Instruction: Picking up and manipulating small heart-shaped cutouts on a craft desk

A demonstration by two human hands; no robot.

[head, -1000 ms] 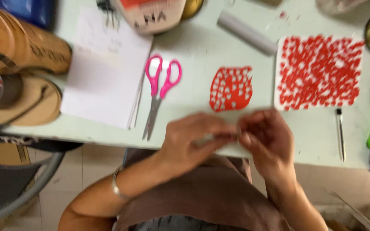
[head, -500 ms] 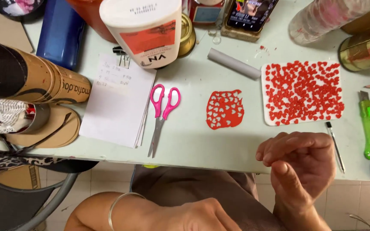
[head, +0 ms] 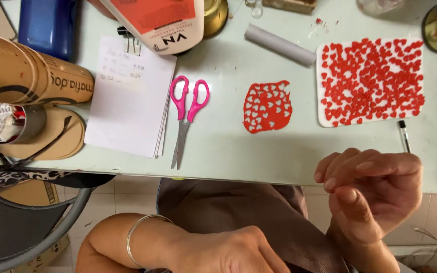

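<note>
Scissors [head: 187,116] lie between paper stack [head: 130,98] and punched sheet [head: 268,106].

Bare forearms, no sleeves showing. There's a thin silver bangle [head: 140,237] round the left wrist (plain, no charms). Brown garment [head: 228,207] across the lap. Right hand [head: 370,194] wears no rings that I can see.
</note>
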